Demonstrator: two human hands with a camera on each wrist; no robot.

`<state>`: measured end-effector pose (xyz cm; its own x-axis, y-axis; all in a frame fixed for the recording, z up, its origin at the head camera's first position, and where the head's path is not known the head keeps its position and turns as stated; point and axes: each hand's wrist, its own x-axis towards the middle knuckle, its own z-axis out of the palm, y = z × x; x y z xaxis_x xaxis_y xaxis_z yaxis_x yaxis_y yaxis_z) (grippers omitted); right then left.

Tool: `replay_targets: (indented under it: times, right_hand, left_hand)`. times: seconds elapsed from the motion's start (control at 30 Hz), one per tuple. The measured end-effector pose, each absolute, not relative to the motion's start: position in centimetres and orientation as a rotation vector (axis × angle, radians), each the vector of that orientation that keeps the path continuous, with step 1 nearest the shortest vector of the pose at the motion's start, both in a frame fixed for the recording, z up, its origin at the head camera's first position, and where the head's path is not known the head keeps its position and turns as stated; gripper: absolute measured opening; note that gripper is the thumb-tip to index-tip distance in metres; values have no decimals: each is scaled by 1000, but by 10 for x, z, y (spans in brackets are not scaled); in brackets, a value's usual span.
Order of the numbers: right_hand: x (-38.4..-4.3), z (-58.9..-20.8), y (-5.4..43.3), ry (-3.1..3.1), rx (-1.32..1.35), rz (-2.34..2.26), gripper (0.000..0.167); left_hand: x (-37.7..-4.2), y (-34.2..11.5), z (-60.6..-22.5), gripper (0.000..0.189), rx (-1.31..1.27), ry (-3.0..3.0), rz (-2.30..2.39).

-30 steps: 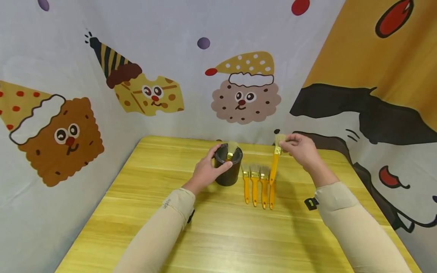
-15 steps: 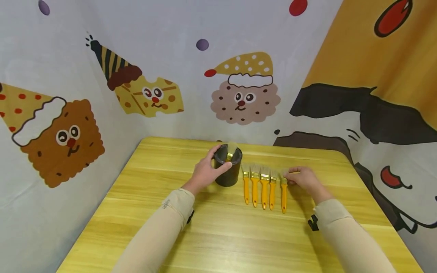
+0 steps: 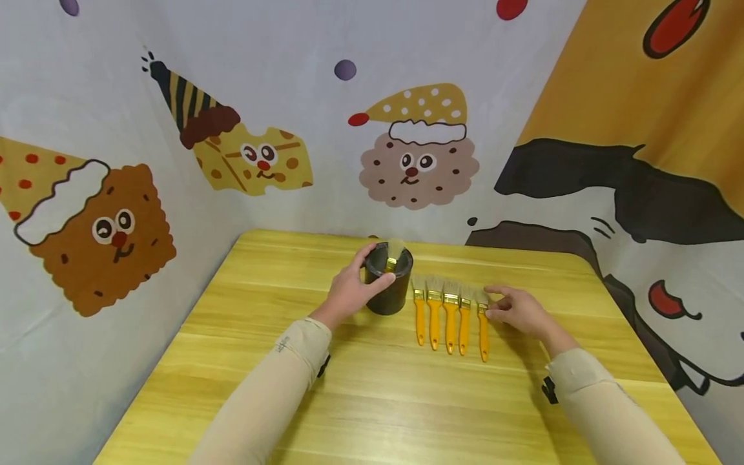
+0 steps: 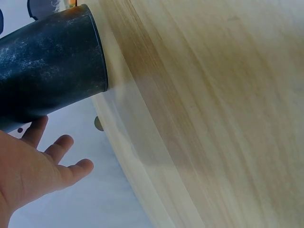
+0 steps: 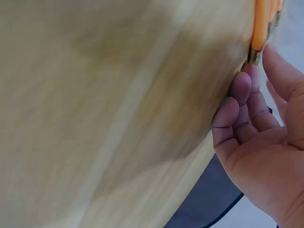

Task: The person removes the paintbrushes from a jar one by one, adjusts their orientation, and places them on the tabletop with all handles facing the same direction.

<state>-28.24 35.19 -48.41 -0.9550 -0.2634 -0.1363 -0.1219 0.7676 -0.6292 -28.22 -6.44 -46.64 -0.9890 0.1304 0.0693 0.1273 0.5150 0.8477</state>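
Observation:
A black cylindrical cup point(image 3: 386, 294) stands upright on the wooden table. My left hand point(image 3: 347, 290) holds it near the rim, with the thumb across the front and other fingers at the far-left side. Inside leans one paintbrush point(image 3: 392, 261), bristles up. To the right of the cup, several yellow-handled paintbrushes point(image 3: 450, 320) lie side by side, bristles pointing away from me. My right hand point(image 3: 520, 313) is at the rightmost paintbrush point(image 3: 484, 332), with thumb and forefinger spread beside its metal band. In the right wrist view the fingertips point(image 5: 240, 85) are bent close to the table.
The light wooden table point(image 3: 372, 400) has its back edge just behind the cup. Fabric walls printed with cartoon food point(image 3: 418, 171) rise at the back and left, and a yellow, black and white print point(image 3: 633, 206) hangs at the right.
My right hand has lowered a paintbrush from above the row to its right end. Its thumb and forefinger have since spread apart. My left hand stays on the cup.

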Motion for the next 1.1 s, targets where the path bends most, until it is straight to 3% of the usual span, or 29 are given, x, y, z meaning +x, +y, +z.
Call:
replay_targets:
  times: [0.2,1.1]
  right_hand:
    - [-282,-491,356,2740,-358,-895,48]
    - [-286,-497,349,2610,-182,-1126,53]
  left_hand:
    - [-282,-64,-466,91,248,2723,1525]
    - [-280,-65,-464,89,264,2715,1543]
